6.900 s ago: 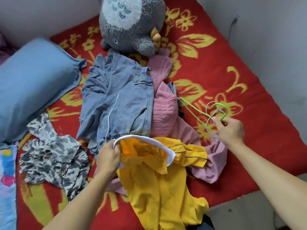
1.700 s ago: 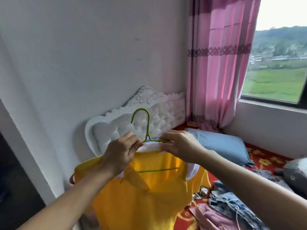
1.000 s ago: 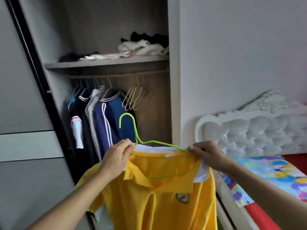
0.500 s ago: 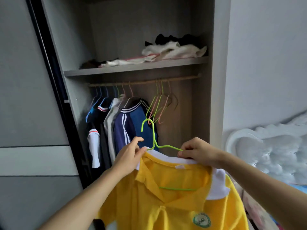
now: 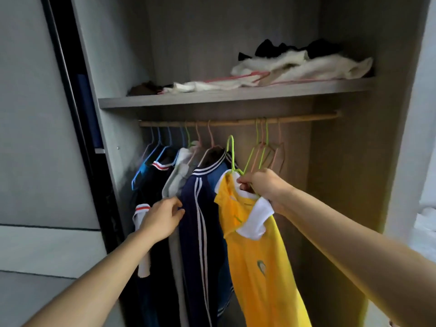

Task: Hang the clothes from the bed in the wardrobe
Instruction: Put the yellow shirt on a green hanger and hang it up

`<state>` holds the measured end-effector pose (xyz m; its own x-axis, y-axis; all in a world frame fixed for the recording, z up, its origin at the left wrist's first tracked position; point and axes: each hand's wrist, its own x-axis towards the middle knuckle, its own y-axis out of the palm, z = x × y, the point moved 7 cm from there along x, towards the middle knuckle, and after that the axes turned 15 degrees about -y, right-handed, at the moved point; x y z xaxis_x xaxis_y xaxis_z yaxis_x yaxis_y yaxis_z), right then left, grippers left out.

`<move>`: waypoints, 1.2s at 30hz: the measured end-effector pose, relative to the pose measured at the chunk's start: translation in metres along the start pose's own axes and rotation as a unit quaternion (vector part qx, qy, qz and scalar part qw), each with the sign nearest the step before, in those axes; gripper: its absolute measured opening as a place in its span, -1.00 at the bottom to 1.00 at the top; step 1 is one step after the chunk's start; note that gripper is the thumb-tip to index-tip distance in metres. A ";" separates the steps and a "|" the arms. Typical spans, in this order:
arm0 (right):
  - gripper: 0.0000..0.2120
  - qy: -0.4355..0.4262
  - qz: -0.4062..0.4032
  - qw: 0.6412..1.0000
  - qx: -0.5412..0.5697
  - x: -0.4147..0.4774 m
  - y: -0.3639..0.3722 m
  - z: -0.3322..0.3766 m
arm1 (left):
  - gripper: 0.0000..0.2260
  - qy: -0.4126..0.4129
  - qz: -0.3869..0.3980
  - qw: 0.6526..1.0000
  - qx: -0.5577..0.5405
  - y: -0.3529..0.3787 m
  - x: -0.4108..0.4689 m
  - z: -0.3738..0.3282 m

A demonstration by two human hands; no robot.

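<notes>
1 yellow shirt [image 5: 257,251] on green hanger [image 5: 233,165], gripped by right hand [image 5: 262,182]; hook [image 5: 229,141] pointed up, apparently just short of rail [image 5: 306,119]; left hand [image 5: 160,220], fingers relaxed, touched navy jacket [image 5: 198,208].

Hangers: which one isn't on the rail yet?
The green hanger carrying the yellow shirt, gripped by the right hand. Its hook sits free below the rail; the other hangers, loaded or empty, are all hooked over it.

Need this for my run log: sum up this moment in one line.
right hand: grips green hanger bearing yellow shirt | left hand: touches hung clothes | status: hanger below rail, not hung
</notes>
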<state>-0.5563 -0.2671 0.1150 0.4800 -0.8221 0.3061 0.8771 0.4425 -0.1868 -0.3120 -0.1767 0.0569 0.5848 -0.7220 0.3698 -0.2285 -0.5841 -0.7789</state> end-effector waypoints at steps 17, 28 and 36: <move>-0.74 -0.024 -0.164 0.969 -0.181 0.219 0.053 0.013 | -0.86 0.197 -0.019 0.979 0.044 0.006 0.158 0.015; -0.70 -0.064 -0.202 0.773 -0.598 0.208 0.032 -0.013 | -0.92 0.272 -0.100 0.957 -0.034 0.017 0.185 -0.007; -0.67 0.002 -0.191 0.693 -0.695 0.199 -0.006 -0.037 | -0.80 0.309 -0.116 0.943 -0.045 0.035 0.172 -0.031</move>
<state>-0.4668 -0.4467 0.1421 0.2152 -0.7865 0.5789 0.0741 -0.5779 -0.8127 -0.2436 -0.3326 0.1087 0.0679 -0.6322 0.7718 -0.2312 -0.7625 -0.6042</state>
